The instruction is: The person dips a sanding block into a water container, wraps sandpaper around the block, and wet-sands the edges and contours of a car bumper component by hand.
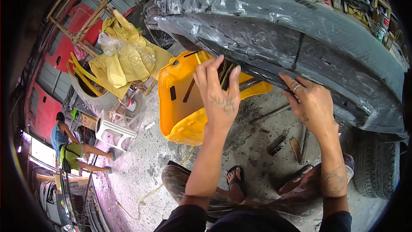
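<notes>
A large grey car bumper (257, 15), scuffed and streaked with pale marks, stretches across the upper right. My right hand (311, 101), with a ring on one finger, grips its lower edge, fingers above and thumb below. Along that edge, left of these fingers, runs a flat dark strip (264, 69); whether it is separate from the bumper I cannot tell. My left hand (216, 88) is raised just below the bumper, thumb and fingers curled around a dark piece with yellowish streaks (226, 73). What that piece is cannot be made out.
Below the bumper lies a yellow plastic shell (167, 116) on the concrete floor (146, 154). A tyre (377, 167) stands at the right. White stools (113, 129), crumpled yellow sheeting (124, 56) and a person (71, 144) are on the left. Loose bars (304, 146) lie near my feet.
</notes>
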The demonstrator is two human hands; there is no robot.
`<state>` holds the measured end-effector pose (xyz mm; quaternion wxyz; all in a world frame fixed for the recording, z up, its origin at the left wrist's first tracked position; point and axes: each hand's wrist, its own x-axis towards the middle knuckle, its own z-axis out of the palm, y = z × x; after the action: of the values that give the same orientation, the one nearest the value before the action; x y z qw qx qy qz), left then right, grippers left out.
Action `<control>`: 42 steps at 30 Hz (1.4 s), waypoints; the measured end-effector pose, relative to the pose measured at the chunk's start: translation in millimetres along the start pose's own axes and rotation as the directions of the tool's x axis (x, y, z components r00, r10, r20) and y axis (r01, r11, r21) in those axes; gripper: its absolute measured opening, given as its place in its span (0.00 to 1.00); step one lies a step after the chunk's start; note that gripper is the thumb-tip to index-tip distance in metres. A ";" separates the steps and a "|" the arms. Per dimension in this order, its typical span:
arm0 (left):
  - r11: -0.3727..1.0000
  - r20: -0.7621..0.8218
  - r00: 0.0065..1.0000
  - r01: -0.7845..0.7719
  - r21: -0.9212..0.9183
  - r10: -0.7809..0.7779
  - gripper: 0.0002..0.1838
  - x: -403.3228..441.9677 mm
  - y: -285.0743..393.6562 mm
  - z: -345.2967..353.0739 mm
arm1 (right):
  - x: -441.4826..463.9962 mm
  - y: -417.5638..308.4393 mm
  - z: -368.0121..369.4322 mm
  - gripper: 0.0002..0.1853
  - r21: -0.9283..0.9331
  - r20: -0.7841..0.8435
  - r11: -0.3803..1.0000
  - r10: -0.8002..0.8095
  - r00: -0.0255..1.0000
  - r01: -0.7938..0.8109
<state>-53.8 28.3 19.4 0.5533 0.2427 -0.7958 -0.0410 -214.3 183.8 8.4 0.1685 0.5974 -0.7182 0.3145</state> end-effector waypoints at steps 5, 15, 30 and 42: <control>0.996 0.030 0.997 -0.067 -0.051 0.069 0.16 -13.0 6.2 18.8 | -1.3 2.9 3.6 0.22 -0.040 -0.061 0.998 -0.051 0.997 0.048; 0.968 0.337 0.937 0.166 -0.189 -0.095 0.20 -85.5 18.3 -8.4 | 0.0 -1.6 0.3 0.22 -0.018 -0.016 1.000 0.002 1.000 -0.002; 0.976 0.607 0.765 -0.167 -0.139 0.218 0.24 -37.3 -31.7 -34.3 | -1.6 -6.8 0.1 0.24 -0.108 -0.018 0.994 0.002 1.000 -0.004; 0.965 0.716 0.675 -0.263 0.004 0.181 0.23 -25.2 -26.1 -21.1 | -1.4 -7.2 2.5 0.25 -0.095 -0.004 0.995 0.033 0.999 -0.034</control>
<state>-19.1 20.5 -3.0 0.1914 0.1388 -0.9714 -0.0213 -206.7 182.5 7.5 0.1924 0.5762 -0.7421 0.2834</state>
